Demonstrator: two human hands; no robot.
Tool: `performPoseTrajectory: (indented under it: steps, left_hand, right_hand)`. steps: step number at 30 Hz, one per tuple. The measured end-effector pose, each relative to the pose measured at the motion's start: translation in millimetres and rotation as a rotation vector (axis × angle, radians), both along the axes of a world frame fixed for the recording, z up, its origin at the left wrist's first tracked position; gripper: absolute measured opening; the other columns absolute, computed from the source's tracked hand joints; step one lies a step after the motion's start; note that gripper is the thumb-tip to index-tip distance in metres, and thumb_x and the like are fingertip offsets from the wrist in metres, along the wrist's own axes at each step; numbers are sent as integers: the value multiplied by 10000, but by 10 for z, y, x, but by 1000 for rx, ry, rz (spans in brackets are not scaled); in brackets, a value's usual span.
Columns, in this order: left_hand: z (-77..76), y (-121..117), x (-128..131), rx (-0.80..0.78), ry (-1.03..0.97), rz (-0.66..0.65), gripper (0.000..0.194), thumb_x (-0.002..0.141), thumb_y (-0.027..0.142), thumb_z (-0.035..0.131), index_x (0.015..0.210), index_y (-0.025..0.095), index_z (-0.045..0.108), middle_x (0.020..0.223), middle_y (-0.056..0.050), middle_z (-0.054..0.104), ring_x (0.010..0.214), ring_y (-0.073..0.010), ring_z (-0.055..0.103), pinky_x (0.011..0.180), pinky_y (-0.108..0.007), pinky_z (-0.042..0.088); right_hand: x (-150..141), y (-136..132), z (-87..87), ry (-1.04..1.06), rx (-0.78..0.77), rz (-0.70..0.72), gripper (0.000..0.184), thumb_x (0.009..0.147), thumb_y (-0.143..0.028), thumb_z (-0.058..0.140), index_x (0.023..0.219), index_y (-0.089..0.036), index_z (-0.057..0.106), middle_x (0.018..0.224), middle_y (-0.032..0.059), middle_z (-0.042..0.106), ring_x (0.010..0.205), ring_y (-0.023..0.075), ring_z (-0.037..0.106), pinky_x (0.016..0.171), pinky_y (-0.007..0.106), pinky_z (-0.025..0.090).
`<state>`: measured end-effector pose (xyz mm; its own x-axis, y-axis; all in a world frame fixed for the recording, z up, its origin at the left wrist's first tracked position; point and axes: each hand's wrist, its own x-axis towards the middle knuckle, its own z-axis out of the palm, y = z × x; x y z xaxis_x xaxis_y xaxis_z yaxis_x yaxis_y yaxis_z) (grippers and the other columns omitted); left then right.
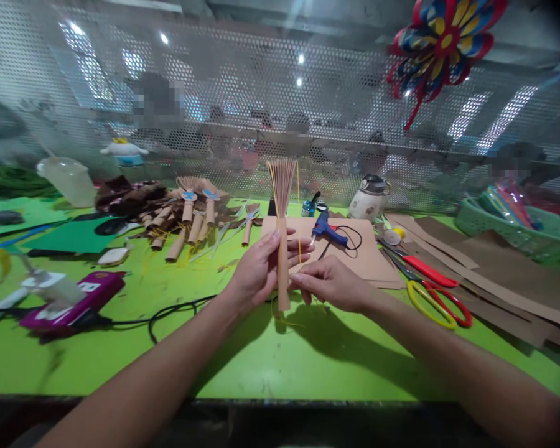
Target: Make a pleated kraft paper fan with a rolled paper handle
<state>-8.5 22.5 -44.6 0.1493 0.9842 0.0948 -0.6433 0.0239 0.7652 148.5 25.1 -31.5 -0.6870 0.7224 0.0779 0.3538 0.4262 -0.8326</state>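
A pleated brown paper fan (pixel 284 186) with a rolled handle stands upright over the table's middle. My left hand (pixel 256 267) is closed around its handle, the thumb lying along the paper. Beside it, my right hand (pixel 329 283) is in a pinch at the lower part of the handle, on a thin yellow string (pixel 299 211). The string rises in a line right of the fan, and another yellow strand runs along the fan's left edge. Loose yellow ends hang near the handle's bottom. My right fingertips partly hide the pinched spot.
A blue glue gun (pixel 327 230) lies on brown paper sheets (pixel 364 249) behind my hands. Scissors (pixel 438 303) and paper strips are to the right. Similar paper fans (pixel 186 211) are piled at left, near a purple power strip (pixel 77 302) with a black cable. A perforated metal screen stands behind.
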Motion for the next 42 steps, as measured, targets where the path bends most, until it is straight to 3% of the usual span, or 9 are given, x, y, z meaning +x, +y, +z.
performPoseTrajectory:
  steps: [6, 10, 19, 26, 31, 33, 36, 39, 42]
  left_hand:
    - [-19, -60, -13, 57, 47, -65, 231, 945, 289, 447, 1115, 162, 537, 748, -75, 694, 695, -199, 673, 700, -351, 547]
    - [-41, -87, -11, 33, 67, -87, 252, 944, 322, 447, 1126, 170, 530, 658, -24, 618, 520, -130, 560, 473, -219, 432]
    - [-76, -133, 29, 10, 69, -102, 421, 938, 486, 419, 1129, 136, 554, 609, 12, 519, 459, -78, 431, 452, -199, 301]
    - [-58, -114, 31, 54, 104, -19, 256, 920, 338, 518, 1073, 137, 556, 625, 33, 496, 470, -62, 412, 447, -185, 288]
    - [-44, -123, 43, 59, 69, -2, 208, 923, 325, 510, 1007, 139, 550, 607, 33, 486, 514, -87, 470, 482, -191, 351]
    - [-21, -138, 46, 61, 62, 1, 192, 922, 321, 511, 980, 141, 545, 608, 26, 494, 545, -101, 491, 517, -204, 394]
    - [24, -162, 55, 90, 33, 30, 170, 928, 309, 503, 974, 149, 539, 625, 19, 507, 587, -119, 517, 567, -227, 440]
    - [59, -191, 79, 106, -24, 57, 143, 935, 295, 494, 990, 167, 525, 641, 28, 499, 620, -123, 535, 625, -240, 464]
    - [92, -214, 90, 100, -54, 95, 133, 939, 292, 488, 1004, 179, 516, 644, 31, 495, 647, -124, 546, 636, -227, 456]
  right_hand:
    - [-45, 7, -240, 12, 92, 0, 439, 895, -372, 528, 532, -132, 588, 513, -3, 527, 483, 87, 444, 496, 226, 335]
    - [-47, -15, -349, 15, 101, 46, 465, 900, -363, 509, 499, -134, 566, 466, -14, 496, 424, 73, 424, 456, 210, 329]
    - [-103, -149, -532, -32, -111, 66, 326, 858, -274, 546, 584, -116, 627, 493, -45, 466, 427, 50, 370, 405, 176, 270]
    - [151, -132, -266, -344, 195, 277, 465, 810, -458, 650, 505, -141, 501, 449, -91, 265, 421, 40, 242, 430, 223, 171]
    - [248, -2, 38, -96, 209, -95, 424, 902, -475, 522, 666, -139, 625, 611, -21, 482, 571, 100, 419, 526, 230, 326]
    - [188, 32, 29, 111, 104, -109, 308, 880, -446, 573, 869, -153, 665, 852, 41, 595, 748, 144, 529, 653, 260, 421]
    - [25, 36, -138, 450, -280, 95, 360, 763, -385, 734, 1040, -199, 598, 1032, 43, 578, 901, 169, 571, 803, 308, 466]
    - [-150, -25, -338, 610, -503, 242, 530, 665, -333, 823, 1110, -209, 564, 1016, 27, 586, 924, 167, 584, 856, 322, 465]
    - [-253, -127, -446, 531, -563, 220, 431, 675, -398, 809, 958, -140, 611, 826, 31, 626, 714, 144, 606, 686, 292, 502]
